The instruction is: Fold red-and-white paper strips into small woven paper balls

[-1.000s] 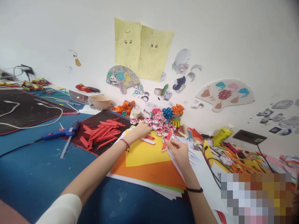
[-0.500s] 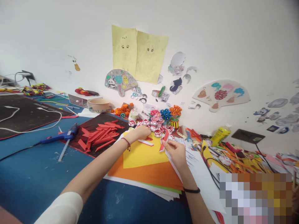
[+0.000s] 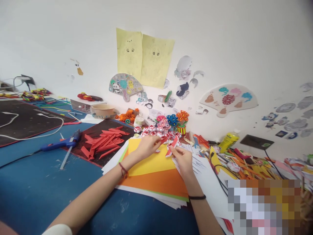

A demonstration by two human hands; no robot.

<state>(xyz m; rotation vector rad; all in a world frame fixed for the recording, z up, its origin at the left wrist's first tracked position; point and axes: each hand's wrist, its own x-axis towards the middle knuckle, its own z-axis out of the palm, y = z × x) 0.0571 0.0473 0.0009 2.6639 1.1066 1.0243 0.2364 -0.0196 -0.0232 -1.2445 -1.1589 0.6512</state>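
Fingers pinched, my right hand point(image 3: 183, 160) holds a red folded paper strip with white edges point(image 3: 173, 145). My left hand point(image 3: 148, 145) is closed on a small red paper piece point(image 3: 163, 140), partly hidden by its fingers, just left of that strip. Both hands are above a yellow sheet point(image 3: 149, 163) that lies on an orange sheet point(image 3: 156, 182) in a stack of coloured paper. Right behind the hands sit several red-and-white folded paper balls point(image 3: 152, 129).
Left of the stack, red paper strips point(image 3: 102, 142) are heaped on a dark mat. A blue glue gun point(image 3: 60, 143) with its cord lies farther left. Paper flowers point(image 3: 172, 120) stand by the wall; a yellow bottle point(image 3: 229, 141) and paper scraps point(image 3: 256, 166) are at right.
My left hand has drawn back from the paper balls and now holds a small red paper piece near the strip. My right hand keeps its strip almost in place.
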